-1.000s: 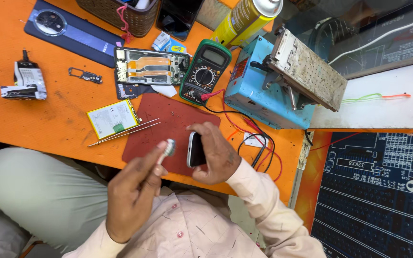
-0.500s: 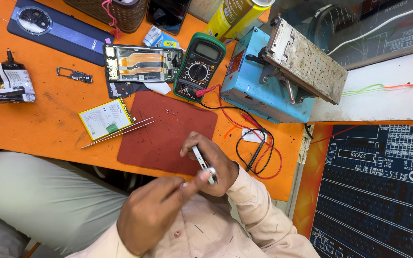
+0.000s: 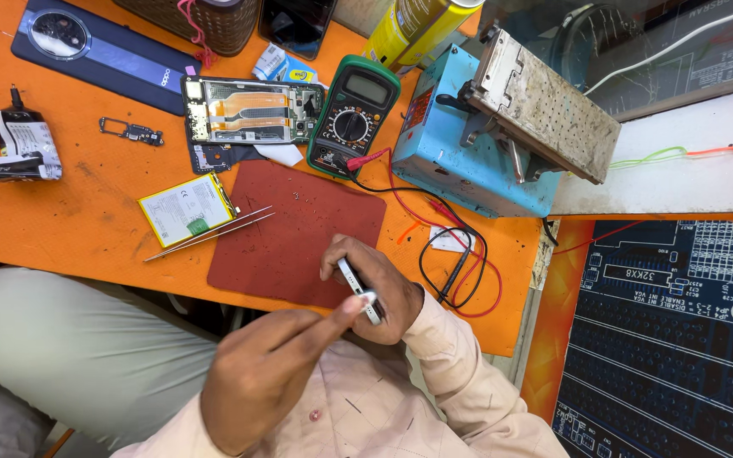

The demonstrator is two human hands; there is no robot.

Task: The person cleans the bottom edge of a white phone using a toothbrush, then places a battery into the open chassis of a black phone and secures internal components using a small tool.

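Low in the middle of the frame, the right hand (image 3: 381, 293) is curled around a small slim silver device (image 3: 358, 290), fingers wrapped over its far side so only one narrow edge shows. Its long axis runs on a diagonal, upper end toward the upper left of the frame, lower end toward the lower right, and it sits just off the near edge of the dark red work mat (image 3: 299, 229). The left hand (image 3: 269, 373) comes up from the bottom centre, mostly closed, with thumb and forefinger pinched together at the device's lower end; whether something tiny sits in that pinch, I cannot tell. Beside the mat on the orange table (image 3: 78, 212), a pair of tweezers (image 3: 209, 231) lies slanted, tips toward the mat, crossing the corner of a flat yellow-and-white battery (image 3: 187, 208). Above the mat, an opened phone body (image 3: 248, 110) shows its boards and an orange flex strip, and to its right a green multimeter (image 3: 354, 114) trails red and black leads (image 3: 456, 254) that loop at centre right. A blue machine with a worn metal plate (image 3: 502, 127) fills the upper right. In the upper left corner lies a dark blue phone back cover (image 3: 99, 51).
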